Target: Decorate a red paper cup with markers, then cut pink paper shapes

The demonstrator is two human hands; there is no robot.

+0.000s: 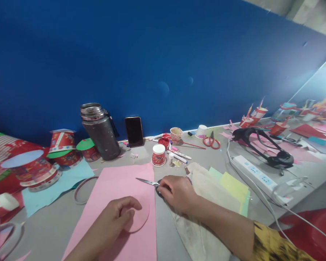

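My left hand [116, 217] pinches a round pink paper disc [141, 218] between thumb and fingers, just above a large pink sheet [122, 177]. The fingers cover the disc's left part. My right hand [178, 194] is closed over the dark handles of a pair of scissors [146, 181] at the sheet's right edge. Their blades point left over the pink paper. Under my right forearm spreads a cream cloth [203, 185]. Behind the scissors stands a small red paper cup [159, 156] with its white base up.
A dark flask [100, 134] and a phone [134, 131] stand by the blue wall. Red-handled scissors [212, 141] lie farther back. At right are a power strip [256, 174], black headgear [263, 146] and cables. Decorated paper cups [62, 141] and a blue sheet [62, 181] are at left.
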